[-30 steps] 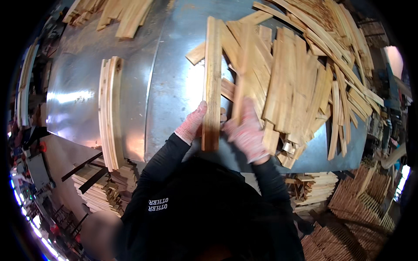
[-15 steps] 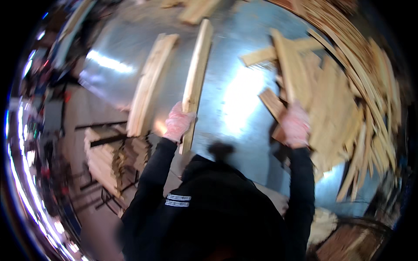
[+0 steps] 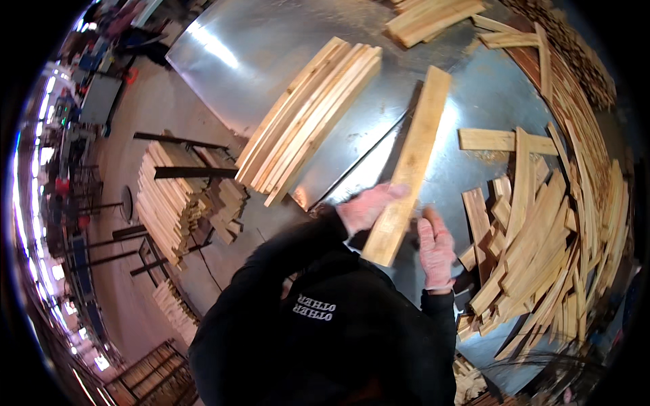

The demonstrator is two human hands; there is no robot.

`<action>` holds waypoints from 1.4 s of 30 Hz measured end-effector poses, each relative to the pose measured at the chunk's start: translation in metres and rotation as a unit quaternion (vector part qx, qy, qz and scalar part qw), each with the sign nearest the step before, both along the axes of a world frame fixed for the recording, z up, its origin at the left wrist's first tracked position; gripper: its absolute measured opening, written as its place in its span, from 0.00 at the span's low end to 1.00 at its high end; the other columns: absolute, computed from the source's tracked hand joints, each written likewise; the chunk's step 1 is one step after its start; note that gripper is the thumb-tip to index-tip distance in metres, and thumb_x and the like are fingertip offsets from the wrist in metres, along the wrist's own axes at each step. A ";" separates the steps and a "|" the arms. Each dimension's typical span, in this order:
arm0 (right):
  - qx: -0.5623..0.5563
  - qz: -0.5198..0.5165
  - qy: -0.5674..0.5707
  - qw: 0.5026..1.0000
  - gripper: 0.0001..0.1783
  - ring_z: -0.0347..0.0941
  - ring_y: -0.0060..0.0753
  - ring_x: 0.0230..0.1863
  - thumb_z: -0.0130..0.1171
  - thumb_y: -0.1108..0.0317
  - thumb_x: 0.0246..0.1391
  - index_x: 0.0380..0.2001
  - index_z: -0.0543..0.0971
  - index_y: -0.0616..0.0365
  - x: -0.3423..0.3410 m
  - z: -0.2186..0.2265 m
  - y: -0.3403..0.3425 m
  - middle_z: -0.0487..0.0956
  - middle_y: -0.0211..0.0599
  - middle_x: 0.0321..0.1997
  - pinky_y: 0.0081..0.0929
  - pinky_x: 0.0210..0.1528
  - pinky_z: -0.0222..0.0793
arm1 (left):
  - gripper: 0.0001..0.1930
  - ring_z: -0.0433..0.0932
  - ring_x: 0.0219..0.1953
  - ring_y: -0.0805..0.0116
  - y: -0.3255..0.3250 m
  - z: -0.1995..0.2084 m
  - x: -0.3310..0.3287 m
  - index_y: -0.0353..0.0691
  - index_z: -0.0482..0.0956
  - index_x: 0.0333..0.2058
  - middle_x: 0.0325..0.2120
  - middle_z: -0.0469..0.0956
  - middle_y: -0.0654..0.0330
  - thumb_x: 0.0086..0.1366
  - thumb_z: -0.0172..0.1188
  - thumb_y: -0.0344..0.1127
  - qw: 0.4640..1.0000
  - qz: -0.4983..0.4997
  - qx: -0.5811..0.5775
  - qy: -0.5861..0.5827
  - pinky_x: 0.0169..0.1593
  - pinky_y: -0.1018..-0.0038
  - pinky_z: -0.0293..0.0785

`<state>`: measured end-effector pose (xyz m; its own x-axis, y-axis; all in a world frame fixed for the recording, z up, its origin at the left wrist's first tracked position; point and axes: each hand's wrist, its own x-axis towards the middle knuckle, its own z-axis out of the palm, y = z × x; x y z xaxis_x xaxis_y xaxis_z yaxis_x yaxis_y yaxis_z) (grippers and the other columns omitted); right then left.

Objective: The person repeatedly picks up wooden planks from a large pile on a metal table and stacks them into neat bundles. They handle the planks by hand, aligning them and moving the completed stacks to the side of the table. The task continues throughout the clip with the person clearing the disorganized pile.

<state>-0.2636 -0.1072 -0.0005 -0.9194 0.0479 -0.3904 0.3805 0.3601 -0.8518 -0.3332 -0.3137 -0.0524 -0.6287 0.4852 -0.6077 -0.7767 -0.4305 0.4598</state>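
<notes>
A long flat wooden board (image 3: 414, 159) slants up and away in front of me above the metal table. My left hand (image 3: 369, 206), in a pale pinkish glove, is closed on the board's left edge near its near end. Just off the right edge is my gloved right hand (image 3: 435, 252), its fingers stretched upward and apart, apparently not gripping the wood. Left of the held board, several boards stand close together in a row (image 3: 308, 122) on the table. A loose heap of boards (image 3: 535, 237) lies to the right of my right hand.
The shiny metal table (image 3: 271, 54) runs under the work. Stacked boards (image 3: 169, 196) rest on a dark metal rack (image 3: 196, 172) at the left. More planks (image 3: 433, 20) lie at the far side, and long thin strips (image 3: 575, 128) line the right edge.
The view has shifted. My left hand has moved from a board near the left row to the board in the middle. My right hand has come away from the heap toward that board.
</notes>
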 end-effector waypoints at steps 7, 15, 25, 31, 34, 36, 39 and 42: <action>0.624 -0.070 -0.201 0.752 0.55 0.53 0.66 0.73 0.68 0.44 0.48 0.72 0.53 0.54 -0.030 0.012 0.162 0.60 0.62 0.71 0.48 0.71 0.56 | 0.23 0.83 0.31 0.56 -0.052 -0.137 -0.004 0.33 0.70 0.53 0.30 0.81 0.53 0.64 0.63 0.37 0.818 -0.148 -0.456 0.317 0.36 0.58 0.81; 0.531 -0.112 -0.099 0.834 0.33 0.67 0.59 0.65 0.55 0.59 0.61 0.67 0.66 0.59 0.017 0.010 0.263 0.71 0.62 0.63 0.45 0.66 0.64 | 0.27 0.83 0.35 0.49 -0.163 -0.020 0.004 0.39 0.67 0.61 0.43 0.81 0.46 0.68 0.56 0.45 0.426 -0.147 -0.829 0.332 0.35 0.56 0.78; -0.086 -0.340 0.101 0.931 0.23 0.77 0.34 0.50 0.59 0.69 0.61 0.59 0.72 0.59 0.092 -0.007 0.103 0.79 0.38 0.53 0.30 0.51 0.76 | 0.35 0.75 0.55 0.61 -0.005 -0.016 0.012 0.37 0.59 0.69 0.58 0.71 0.53 0.68 0.59 0.42 0.926 -0.066 -0.208 0.307 0.54 0.62 0.76; -0.409 -0.373 0.011 0.833 0.31 0.79 0.31 0.46 0.56 0.67 0.63 0.67 0.63 0.62 0.084 -0.002 0.019 0.78 0.40 0.54 0.24 0.45 0.78 | 0.26 0.81 0.48 0.66 0.102 -0.008 0.021 0.33 0.68 0.62 0.49 0.80 0.55 0.71 0.57 0.40 0.968 -0.236 0.052 0.062 0.54 0.69 0.78; -0.413 -0.362 0.021 0.835 0.31 0.79 0.32 0.49 0.56 0.70 0.62 0.67 0.64 0.62 0.091 -0.012 0.029 0.77 0.43 0.55 0.26 0.49 0.77 | 0.27 0.81 0.48 0.66 0.078 0.000 0.023 0.32 0.68 0.61 0.49 0.80 0.53 0.67 0.61 0.36 0.974 -0.208 0.076 0.036 0.53 0.69 0.79; -0.387 -0.340 0.077 0.854 0.33 0.78 0.42 0.53 0.56 0.71 0.61 0.68 0.60 0.63 0.090 -0.014 0.031 0.75 0.48 0.58 0.35 0.57 0.75 | 0.27 0.81 0.46 0.61 0.057 0.015 0.021 0.29 0.68 0.60 0.44 0.79 0.52 0.65 0.61 0.35 0.975 -0.189 0.109 0.035 0.51 0.64 0.81; -0.332 -0.318 0.103 0.882 0.35 0.78 0.48 0.53 0.54 0.73 0.62 0.70 0.55 0.64 0.087 -0.020 0.038 0.73 0.50 0.59 0.37 0.57 0.76 | 0.28 0.81 0.44 0.58 0.027 0.020 0.023 0.28 0.68 0.59 0.42 0.79 0.51 0.63 0.62 0.35 0.987 -0.131 0.075 0.047 0.50 0.61 0.82; -0.291 -0.311 0.081 0.901 0.34 0.79 0.47 0.52 0.52 0.74 0.62 0.70 0.56 0.63 0.087 -0.041 0.032 0.73 0.49 0.59 0.37 0.57 0.76 | 0.26 0.81 0.43 0.57 0.003 0.013 0.016 0.27 0.69 0.58 0.40 0.78 0.51 0.63 0.61 0.33 0.992 -0.105 -0.020 0.062 0.49 0.60 0.83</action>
